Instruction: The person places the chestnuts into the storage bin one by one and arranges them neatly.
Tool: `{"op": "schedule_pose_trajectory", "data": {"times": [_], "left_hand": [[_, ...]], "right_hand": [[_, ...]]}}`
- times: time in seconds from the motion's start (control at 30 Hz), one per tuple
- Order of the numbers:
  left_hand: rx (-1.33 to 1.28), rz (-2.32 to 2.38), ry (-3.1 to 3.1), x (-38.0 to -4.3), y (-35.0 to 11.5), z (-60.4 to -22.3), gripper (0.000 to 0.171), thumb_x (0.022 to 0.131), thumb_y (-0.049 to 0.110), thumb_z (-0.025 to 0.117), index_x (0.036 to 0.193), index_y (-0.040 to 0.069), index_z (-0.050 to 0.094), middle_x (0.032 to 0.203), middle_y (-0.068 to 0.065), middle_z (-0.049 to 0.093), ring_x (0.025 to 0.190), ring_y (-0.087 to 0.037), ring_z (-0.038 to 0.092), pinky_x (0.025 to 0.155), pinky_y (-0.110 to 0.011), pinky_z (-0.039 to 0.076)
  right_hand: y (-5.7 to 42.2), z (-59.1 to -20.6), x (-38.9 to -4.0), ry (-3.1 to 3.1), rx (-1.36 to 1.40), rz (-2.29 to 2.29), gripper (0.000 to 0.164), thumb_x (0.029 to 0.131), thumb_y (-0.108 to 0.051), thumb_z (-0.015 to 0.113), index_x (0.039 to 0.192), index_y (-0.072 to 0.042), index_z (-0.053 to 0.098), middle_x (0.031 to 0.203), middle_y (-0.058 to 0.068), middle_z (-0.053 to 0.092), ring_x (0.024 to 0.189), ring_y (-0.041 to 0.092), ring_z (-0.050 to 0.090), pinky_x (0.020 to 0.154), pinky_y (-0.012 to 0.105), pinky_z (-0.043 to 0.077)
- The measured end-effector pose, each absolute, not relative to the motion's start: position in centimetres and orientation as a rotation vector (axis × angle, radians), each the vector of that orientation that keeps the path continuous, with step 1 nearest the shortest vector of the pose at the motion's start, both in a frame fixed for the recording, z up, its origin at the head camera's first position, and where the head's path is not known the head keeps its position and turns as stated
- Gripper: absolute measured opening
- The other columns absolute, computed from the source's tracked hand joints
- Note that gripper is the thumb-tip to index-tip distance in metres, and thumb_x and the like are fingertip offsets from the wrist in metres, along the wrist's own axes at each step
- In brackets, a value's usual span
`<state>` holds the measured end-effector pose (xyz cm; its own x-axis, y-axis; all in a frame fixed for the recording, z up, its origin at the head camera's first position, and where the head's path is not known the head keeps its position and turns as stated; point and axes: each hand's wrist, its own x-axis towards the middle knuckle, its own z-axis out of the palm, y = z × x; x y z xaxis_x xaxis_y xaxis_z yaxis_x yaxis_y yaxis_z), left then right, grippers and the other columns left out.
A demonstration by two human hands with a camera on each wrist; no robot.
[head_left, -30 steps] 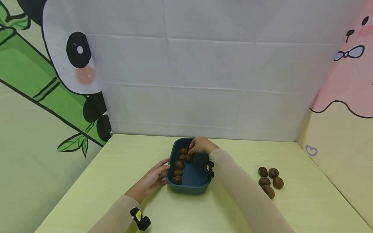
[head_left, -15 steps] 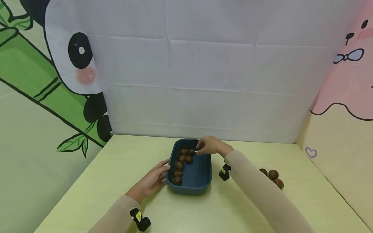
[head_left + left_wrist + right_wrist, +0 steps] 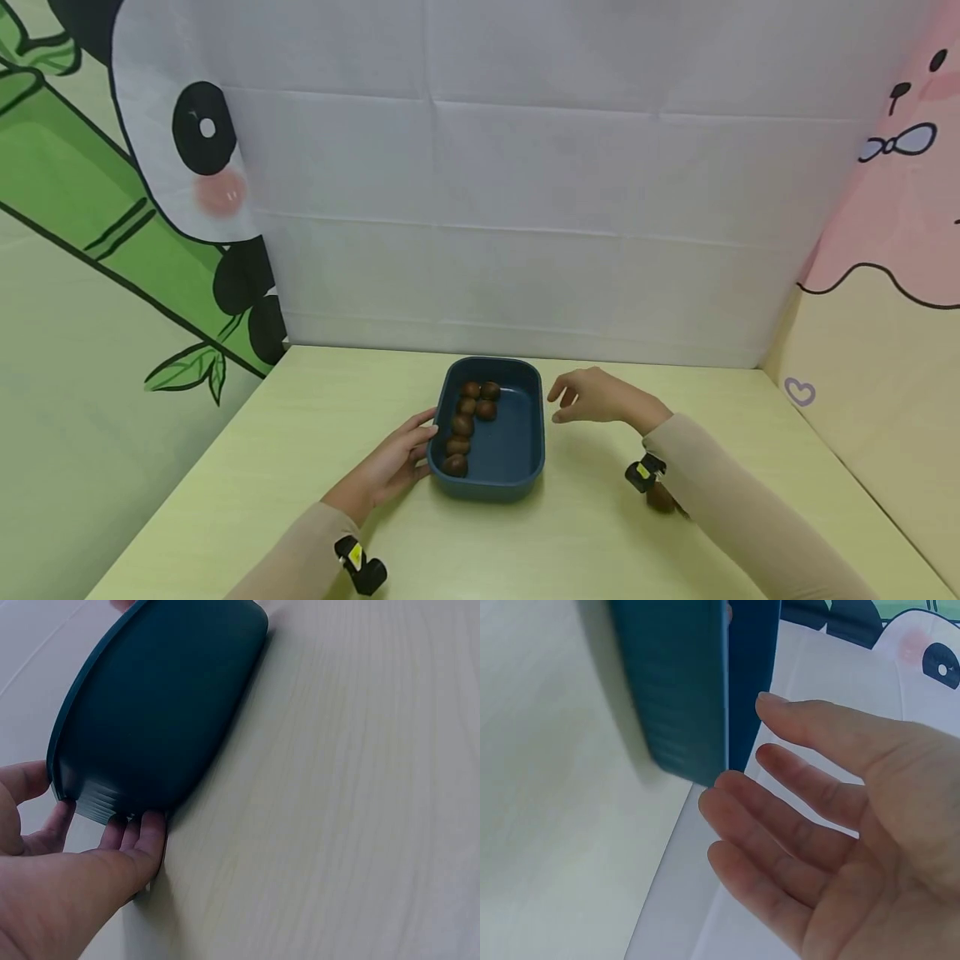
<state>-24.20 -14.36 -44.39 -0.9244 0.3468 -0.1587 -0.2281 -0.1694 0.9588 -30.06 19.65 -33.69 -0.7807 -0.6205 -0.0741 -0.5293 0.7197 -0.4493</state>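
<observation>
A dark blue rectangular box (image 3: 487, 492) stands on the table. Inside it, several brown chestnuts (image 3: 462, 425) line the left wall, and two more (image 3: 486, 410) sit beside them at the far end. My left hand (image 3: 393, 462) rests its fingertips against the box's left side; the left wrist view shows the fingers (image 3: 154, 829) touching the outer wall near the corner. Just right of the box, my right hand (image 3: 596, 396) hovers with loosely bent fingers and nothing in it. In the right wrist view the palm and fingers (image 3: 757, 877) are bare near the box.
Under the right forearm a chestnut (image 3: 661, 498) shows on the table (image 3: 480, 550); the sleeve hides the others there. A white cloth backdrop (image 3: 525, 208) rises behind the table. Cartoon-printed side panels flank it, with a panda at left and a pink figure at right.
My right hand has let go of a chestnut at the box's far end, then moved right, out of the box. The left hand and the box have stayed put.
</observation>
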Motion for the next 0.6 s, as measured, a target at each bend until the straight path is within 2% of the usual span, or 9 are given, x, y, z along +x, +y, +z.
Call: {"op": "schedule_pose_trajectory", "data": {"times": [0.3,0.6], "left_hand": [[0.134,2.141,1.739,-24.0,-14.5,-44.4,0.061,0.108,0.025,0.046,0.16,0.012,0.017,0.153,-0.025,0.037,0.134,-0.03,0.045,0.102,-0.041,0.043],[0.139,2.142,1.743,-24.1,-14.4,-44.3,0.062,0.108,0.024,0.046,0.16,0.011,0.016,0.152,-0.025,0.037,0.134,-0.03,0.046,0.106,-0.047,0.04]], "right_hand": [[24.2,-34.7,-27.4,2.699,-0.807,-0.674,0.025,0.09,-0.02,0.077,0.112,-0.012,0.07,0.102,0.007,0.069,0.093,0.02,0.064,0.079,0.04,0.053],[28.8,-36.9,-24.8,2.648,-0.728,-0.727,0.033,0.087,-0.019,0.079,0.115,-0.006,0.068,0.102,0.007,0.068,0.09,0.021,0.064,0.076,0.042,0.053]]}}
